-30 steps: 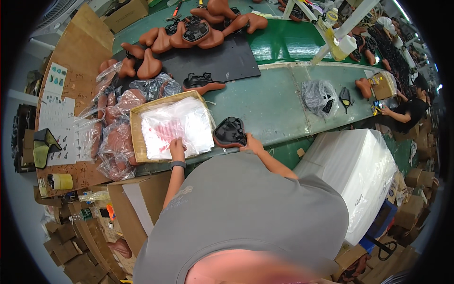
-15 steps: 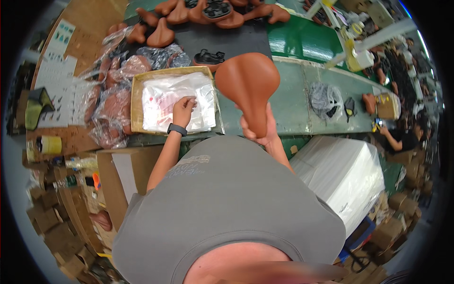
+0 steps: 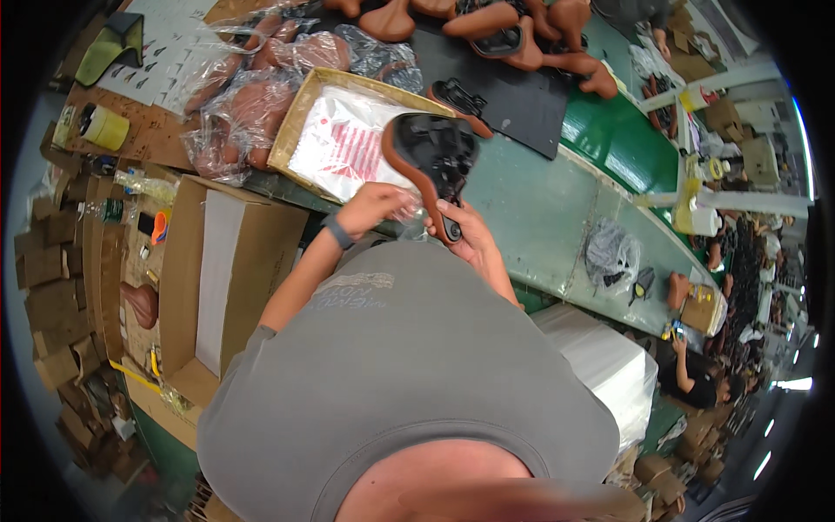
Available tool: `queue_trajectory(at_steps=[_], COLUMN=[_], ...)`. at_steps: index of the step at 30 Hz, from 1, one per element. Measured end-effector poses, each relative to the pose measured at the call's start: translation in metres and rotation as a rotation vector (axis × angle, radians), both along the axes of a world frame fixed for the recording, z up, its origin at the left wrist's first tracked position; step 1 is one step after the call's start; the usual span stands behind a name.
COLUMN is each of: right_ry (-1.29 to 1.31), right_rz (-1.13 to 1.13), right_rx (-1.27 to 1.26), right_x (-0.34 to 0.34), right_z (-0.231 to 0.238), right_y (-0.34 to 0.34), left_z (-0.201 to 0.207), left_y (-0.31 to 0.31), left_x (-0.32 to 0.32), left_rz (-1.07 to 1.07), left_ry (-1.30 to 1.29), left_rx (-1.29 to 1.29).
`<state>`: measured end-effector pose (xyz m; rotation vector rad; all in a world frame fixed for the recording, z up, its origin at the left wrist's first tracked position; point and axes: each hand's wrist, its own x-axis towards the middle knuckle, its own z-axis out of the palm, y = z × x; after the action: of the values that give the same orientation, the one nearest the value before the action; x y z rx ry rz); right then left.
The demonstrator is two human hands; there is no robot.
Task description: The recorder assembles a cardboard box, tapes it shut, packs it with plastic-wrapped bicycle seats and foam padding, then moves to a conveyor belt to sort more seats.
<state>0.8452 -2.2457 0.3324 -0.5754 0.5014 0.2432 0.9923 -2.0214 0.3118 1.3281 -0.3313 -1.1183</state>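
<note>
A brown bicycle saddle [image 3: 416, 174] is tilted so that its black underside faces up, its wide end pointing away from me. My right hand [image 3: 472, 233] grips it by the narrow nose, thumb on the underside. Close to its left, my left hand [image 3: 376, 207] is closed on a clear plastic bag [image 3: 407, 209], partly smeared and hard to see against the saddle. Just beyond both hands lies a shallow yellowish cardboard box [image 3: 291, 132] holding a stack of clear bags [image 3: 344, 143] with red print. The saddle's wide end overlaps the box's near right side.
Plastic-wrapped saddles [image 3: 252, 113] lie left of the box. Bare brown saddles [image 3: 522, 39] are piled at the back on a black mat [image 3: 522, 96]. A crumpled grey bag [image 3: 609, 248] is on the green table [image 3: 539, 226]. An open carton [image 3: 252, 252] stands at left; a co-worker [image 3: 691, 374] is at far right.
The saddle has been turned from its smooth brown top to its black underside. My left hand has come off the bag stack with a clear bag, toward the saddle's nose. The view has swung round.
</note>
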Motion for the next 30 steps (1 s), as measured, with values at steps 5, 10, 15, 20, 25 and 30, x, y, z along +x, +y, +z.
queue_trajectory(at_steps=[5,10,15,20,25,30], right_ry=[-0.28,-0.309,-0.117,-0.178,-0.108,-0.215], right_rz=[-0.137,0.08,-0.014,-0.009,0.147,0.07], right_rx=[0.087,-0.737,-1.045,-1.634,-1.394,-0.553], right_x=[0.008,0.044,0.113,0.193,0.279,0.364], right_z=[0.02,-0.018,0.012,0.07,0.034,0.021], right_y=[-0.005,-0.016,0.015,0.013,-0.01,-0.039], left_z=[-0.005,0.079,0.142,0.114,0.176,0.106], left_y=[0.093,0.014,-0.022,0.023,-0.012,0.022], left_x=[0.09,0.115,0.122,0.182,0.248,0.305], left_rz=[0.741,0.659,0.056,0.313,0.002,0.535], left_ry=[0.637,-0.056,-0.677,-0.416,-0.833,-0.672], left_rx=[-0.526,-0.067,-0.17,-0.225,-0.137,-0.123])
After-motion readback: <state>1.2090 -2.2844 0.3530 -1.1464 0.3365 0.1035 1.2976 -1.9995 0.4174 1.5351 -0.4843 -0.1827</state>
